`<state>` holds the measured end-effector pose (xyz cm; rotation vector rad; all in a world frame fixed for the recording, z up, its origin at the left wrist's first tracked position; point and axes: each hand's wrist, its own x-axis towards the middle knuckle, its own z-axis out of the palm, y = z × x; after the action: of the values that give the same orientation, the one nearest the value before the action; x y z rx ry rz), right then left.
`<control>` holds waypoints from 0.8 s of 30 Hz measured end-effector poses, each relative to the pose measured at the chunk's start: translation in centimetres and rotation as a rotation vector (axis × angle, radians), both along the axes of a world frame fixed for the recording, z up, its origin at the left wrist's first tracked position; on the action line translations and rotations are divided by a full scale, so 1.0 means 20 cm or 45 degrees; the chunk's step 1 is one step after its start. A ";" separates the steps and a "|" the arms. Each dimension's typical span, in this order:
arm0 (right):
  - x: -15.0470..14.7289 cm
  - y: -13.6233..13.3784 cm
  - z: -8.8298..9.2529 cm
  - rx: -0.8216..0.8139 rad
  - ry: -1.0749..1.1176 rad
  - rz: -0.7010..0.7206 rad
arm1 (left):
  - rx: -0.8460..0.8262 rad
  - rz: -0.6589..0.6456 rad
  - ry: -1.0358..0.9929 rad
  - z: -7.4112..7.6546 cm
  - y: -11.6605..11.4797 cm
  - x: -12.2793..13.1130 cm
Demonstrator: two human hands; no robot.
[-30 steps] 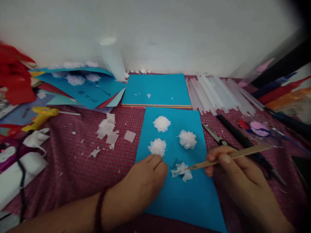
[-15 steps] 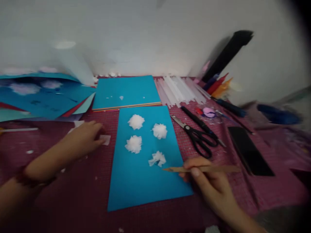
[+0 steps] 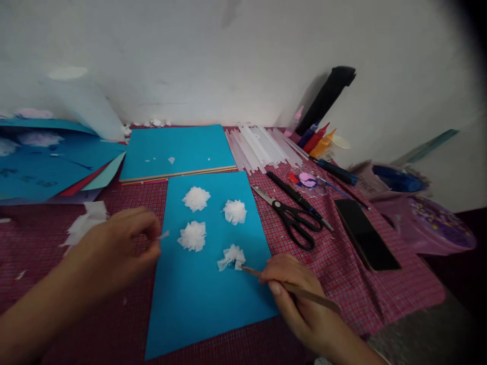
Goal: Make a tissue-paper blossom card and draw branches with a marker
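Observation:
A blue sheet of paper [image 3: 205, 309] lies on the cloth, bearing several white tissue tufts, among them full round ones such as the upper tuft [image 3: 196, 198]. The lowest tuft [image 3: 231, 257] is thinner and ragged. My right hand [image 3: 300, 299] holds a flat wooden stick [image 3: 310, 295]; its narrow tip is at this ragged tuft's lower right edge. My left hand [image 3: 125, 241] pinches a small piece of white tissue [image 3: 164, 234] over the sheet's left edge. Behind my left wrist lies a pile of white tissue pieces [image 3: 88, 222].
Scissors [image 3: 291, 213], a black pen-like tool [image 3: 294, 192] and a phone [image 3: 365, 233] lie right of the sheet. Farther back are a blue paper stack [image 3: 178, 149], translucent sticks [image 3: 262, 147] and paint bottles [image 3: 317, 139]. Tubs, one pink [image 3: 429, 228], stand at the right.
My left hand has moved right towards the sheet with the tissue piece. The stick's tip has come to the ragged tuft. The view has shifted right.

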<state>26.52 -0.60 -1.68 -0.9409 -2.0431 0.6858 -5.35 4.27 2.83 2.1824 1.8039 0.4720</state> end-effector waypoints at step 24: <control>0.04 -0.02 -0.01 -0.153 0.188 -0.030 | -0.449 -0.156 -0.576 -0.18 -0.06 0.52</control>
<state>27.40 -1.00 -1.81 -0.9518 -1.8760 0.8475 5.10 3.11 -0.82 1.7605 1.3830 0.5224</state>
